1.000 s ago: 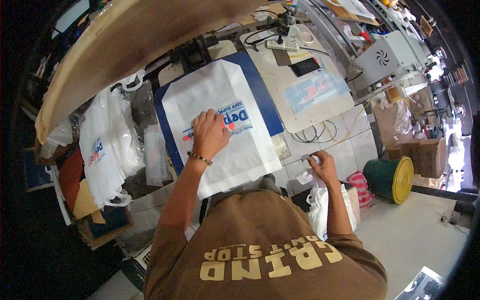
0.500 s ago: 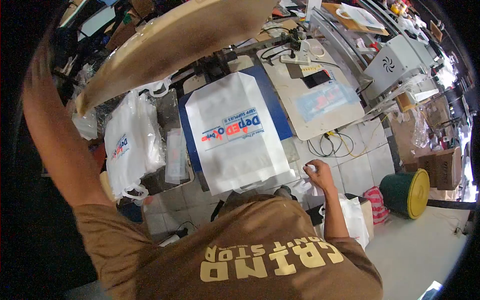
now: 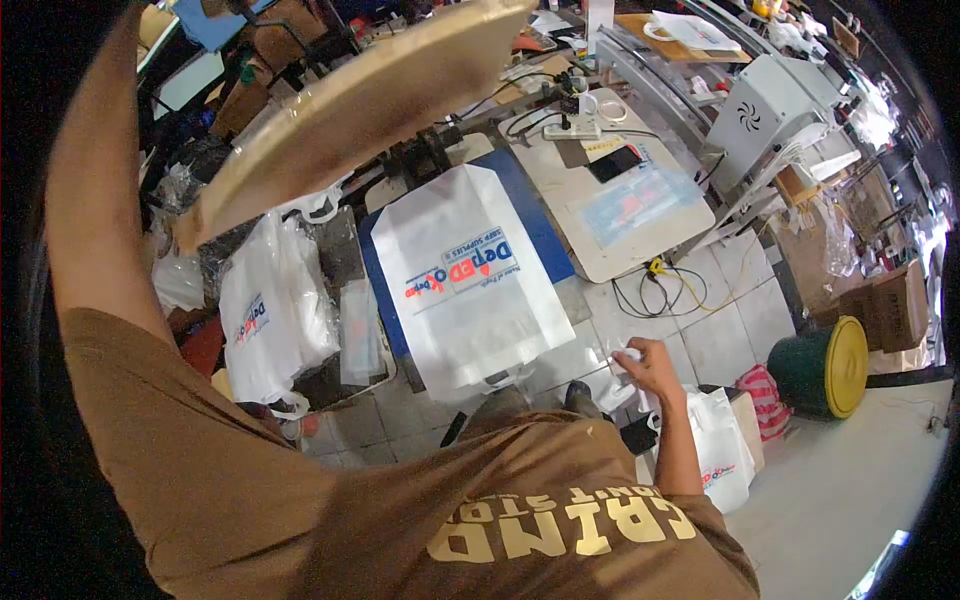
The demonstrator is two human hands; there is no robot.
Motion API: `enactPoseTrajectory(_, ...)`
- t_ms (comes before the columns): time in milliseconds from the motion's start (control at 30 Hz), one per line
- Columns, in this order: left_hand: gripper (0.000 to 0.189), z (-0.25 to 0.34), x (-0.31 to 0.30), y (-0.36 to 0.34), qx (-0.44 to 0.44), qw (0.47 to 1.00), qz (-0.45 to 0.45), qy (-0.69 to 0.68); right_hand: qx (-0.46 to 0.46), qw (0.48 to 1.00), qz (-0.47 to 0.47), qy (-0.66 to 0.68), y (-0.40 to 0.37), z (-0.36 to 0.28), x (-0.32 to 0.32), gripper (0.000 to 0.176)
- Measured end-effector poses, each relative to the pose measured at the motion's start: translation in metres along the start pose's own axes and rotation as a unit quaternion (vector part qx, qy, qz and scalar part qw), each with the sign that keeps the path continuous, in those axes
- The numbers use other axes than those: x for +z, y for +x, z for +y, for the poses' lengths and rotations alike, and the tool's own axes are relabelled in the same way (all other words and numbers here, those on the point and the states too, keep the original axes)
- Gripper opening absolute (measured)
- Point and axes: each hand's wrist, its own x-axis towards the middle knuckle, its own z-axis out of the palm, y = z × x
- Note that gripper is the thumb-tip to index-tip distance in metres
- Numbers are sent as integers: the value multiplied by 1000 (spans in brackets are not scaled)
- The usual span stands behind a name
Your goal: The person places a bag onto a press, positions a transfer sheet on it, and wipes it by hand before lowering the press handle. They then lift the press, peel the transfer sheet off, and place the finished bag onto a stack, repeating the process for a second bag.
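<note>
A white bag (image 3: 470, 330) printed with blue and red lettering lies flat on a blue pad (image 3: 545, 235) in front of me. Above its far end hangs a large tan-edged board (image 3: 370, 110), tilted up like a press lid. My left arm (image 3: 100, 200) reaches up past the board's left side; its hand is out of the picture. Low on the right, near the bag's front corner, my right hand (image 3: 652, 370) has thumb and fingers pinched together. What they hold, if anything, is too small to make out. White plastic (image 3: 615, 392) shows just below that hand.
A stack of white printed bags (image 3: 270, 310) sits at left, beside clear film (image 3: 358, 330). At right, a cream board (image 3: 645, 250) bears a phone (image 3: 614, 163) and a power strip (image 3: 570, 131). Cables (image 3: 650, 295) lie on the tiles near a green bin with yellow lid (image 3: 845, 368).
My left arm has swung further up, and its blurred hand has left the picture. The board looks slightly shifted in view. My right hand stays pinched near the same place.
</note>
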Motion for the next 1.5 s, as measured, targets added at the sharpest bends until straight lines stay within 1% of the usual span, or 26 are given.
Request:
enactPoseTrajectory(33,28,6,-13,-8,11,1000,14,-4,16,999,27,8,-1,0,-6,51)
enactPoseTrajectory(67,29,13,-30,-13,27,999,37,-3,74,990,35,114,-11,-28,-28,50)
enactPoseTrajectory(100,31,22,-43,-25,37,998,47,-7,69,991,29,114,-9,-30,-38,50)
enactPoseTrajectory(167,34,45,-77,-49,68,994,89,-11,-66,978,174,95,2,-31,-55,39)
enactPoseTrajectory(200,36,62,-93,-72,89,990,103,-21,-73,978,171,96,8,-42,-65,39)
enactPoseTrajectory(267,39,96,-119,-126,118,985,113,-49,-128,908,251,309,9,-77,-87,31)
enactPoseTrajectory(300,41,115,-127,-165,121,986,81,-78,-133,908,249,310,4,-98,-99,31)
enactPoseTrajectory(367,44,155,-121,-249,103,982,-43,-154,-255,764,204,557,-8,-148,-118,21)
enactPoseTrajectory(433,51,184,-84,-322,41,953,-140,-265,-403,762,195,468,-13,-193,-113,19)
enactPoseTrajectory(500,43,210,-39,-367,-10,907,-179,-381,-468,799,134,352,-25,-243,-98,22)
enactPoseTrajectory(533,43,218,-23,-390,-24,907,-177,-382,-488,814,61,310,-26,-261,-87,26)
enactPoseTrajectory(600,28,230,0,-427,-134,858,-229,-439,-552,791,60,257,-18,-280,-39,29)
enactPoseTrajectory(633,28,233,3,-440,-147,856,-231,-439,-550,794,46,256,-15,-278,-20,29)
enactPoseTrajectory(700,18,235,7,-455,-81,913,-296,-267,-524,833,54,172,-8,-273,6,33)
enactPoseTrajectory(767,21,241,14,-457,-71,949,-169,-255,-507,844,39,171,-6,-268,8,34)
enactPoseTrajectory(867,23,245,31,-489,-140,913,-209,-320,-491,858,48,146,-5,-257,26,35)
enactPoseTrajectory(933,22,250,47,-492,-145,908,-141,-366,-444,884,45,137,2,-247,33,34)
enactPoseTrajectory(1067,22,249,43,-496,-144,921,-130,-339,-445,889,40,103,2,-246,32,34)
enactPoseTrajectory(1133,24,247,46,-501,-156,911,-126,-361,-441,885,39,144,4,-247,33,32)
enactPoseTrajectory(1200,35,249,42,-502,-196,875,-117,-428,-382,914,60,123,-7,-249,24,32)
enactPoseTrajectory(1267,51,246,9,-494,-214,833,-63,-507,-261,936,86,219,-29,-258,20,31)
enactPoseTrajectory(1300,60,243,-14,-489,-199,805,-30,-557,-267,935,82,217,-41,-271,24,31)
enactPoseTrajectory(1367,65,241,-37,-509,-201,768,33,-607,-327,837,48,436,-73,-290,39,30)
enactPoseTrajectory(1400,67,230,-49,-524,-212,799,9,-562,-386,825,17,412,-80,-291,55,28)
enactPoseTrajectory(1467,73,200,-66,-549,-243,823,12,-513,-366,805,-125,449,-90,-301,93,41)
enactPoseTrajectory(1500,69,181,-73,-562,-277,840,-35,-465,-343,790,-194,470,-84,-297,123,48)
